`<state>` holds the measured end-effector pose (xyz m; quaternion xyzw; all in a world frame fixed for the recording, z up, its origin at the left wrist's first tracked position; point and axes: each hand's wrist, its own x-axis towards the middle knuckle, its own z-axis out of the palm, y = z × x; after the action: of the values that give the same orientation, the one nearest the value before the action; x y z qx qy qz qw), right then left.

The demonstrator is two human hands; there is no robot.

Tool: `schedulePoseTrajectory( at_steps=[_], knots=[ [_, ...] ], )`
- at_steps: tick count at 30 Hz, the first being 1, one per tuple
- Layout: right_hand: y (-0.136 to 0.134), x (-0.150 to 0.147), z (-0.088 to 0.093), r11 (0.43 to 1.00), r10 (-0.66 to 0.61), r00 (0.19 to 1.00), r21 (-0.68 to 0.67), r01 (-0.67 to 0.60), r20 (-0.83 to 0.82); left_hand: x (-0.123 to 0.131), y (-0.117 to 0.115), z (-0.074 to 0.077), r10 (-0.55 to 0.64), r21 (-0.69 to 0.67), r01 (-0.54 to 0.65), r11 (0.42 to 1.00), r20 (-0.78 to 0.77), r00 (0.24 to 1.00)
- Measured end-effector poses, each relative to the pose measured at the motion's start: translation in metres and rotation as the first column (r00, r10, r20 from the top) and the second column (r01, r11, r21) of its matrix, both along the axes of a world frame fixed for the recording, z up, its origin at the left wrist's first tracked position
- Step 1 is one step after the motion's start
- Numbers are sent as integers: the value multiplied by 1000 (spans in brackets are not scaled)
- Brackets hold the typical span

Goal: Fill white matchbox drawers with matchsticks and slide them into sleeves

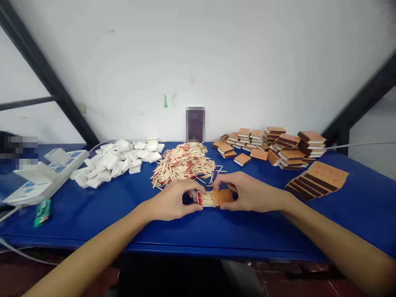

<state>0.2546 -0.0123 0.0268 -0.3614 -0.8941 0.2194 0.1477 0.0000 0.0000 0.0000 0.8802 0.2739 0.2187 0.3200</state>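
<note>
Between my hands, low over the front of the blue table, is a matchbox whose inner tray (207,199) of red-tipped matches lies partly inside its orange sleeve (223,197). My left hand (176,199) pinches the tray's left end between thumb and fingers. On the other side, my right hand (247,192) grips the sleeve, thumb at the near edge and fingers at the far edge. Just beyond them lies a large heap of loose matches (185,163). The match heads in the tray point left; the sleeve hides the tray's right part.
White empty trays (108,163) are heaped at left, near a white power strip (46,181) and a green packet (42,212). Closed matchboxes (291,154) are piled at back right; flat sleeves (324,177) fan out before them. A wall (216,62) borders the blue table (173,235).
</note>
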Motion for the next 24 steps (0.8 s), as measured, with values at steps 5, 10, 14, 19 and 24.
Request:
schedulePoseTrajectory(
  at_steps=[5,10,14,19,24],
  knots=[
    [-3,-8,-2,1000,-1,999,-21,0,-45,3,-3,1,-40,-1,40,999,60,997],
    [-9,-21,-11,999,42,990,-7,-43,-132,9,-7,1,-47,81,42,996,66,997],
    [-9,-22,-14,998,60,985,13,-59,-159,10,-6,1,-52,131,47,990,30,998],
    [-17,-23,-10,997,65,995,36,-63,-76,8,-8,3,-122,192,124,974,-19,992],
    [-47,-4,-20,956,-180,965,264,126,191,7,-13,3,-125,354,156,922,-107,986]
  ],
)
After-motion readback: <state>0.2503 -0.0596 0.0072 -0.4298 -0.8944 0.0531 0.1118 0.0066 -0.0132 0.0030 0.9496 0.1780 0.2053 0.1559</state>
